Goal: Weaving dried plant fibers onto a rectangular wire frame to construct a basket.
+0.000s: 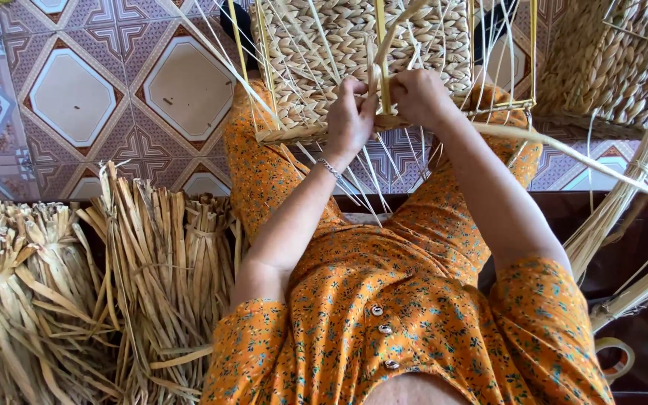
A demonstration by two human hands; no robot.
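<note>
Two hands weaving a straw basket on the lap.

The half-woven basket (354,45) sits at twelve o'clock in the view, resting on the knees of a person in an orange flowered dress (384,300), with loose strands fanning out from its lower edge. The left hand (350,120), a thin bracelet (329,166) on its wrist, has its fingers pinched shut on a straw strand (373,71) at the basket's near rim. The right hand (418,96) is just beside it at three o'clock, fingers curled around the same rim and strand. A pile of dried straw bundles (76,292) lies at eight o'clock on the patterned tile floor (76,90). Another woven basket (609,60) stands at two o'clock, and a roll of tape (615,358) lies at four o'clock.
</note>
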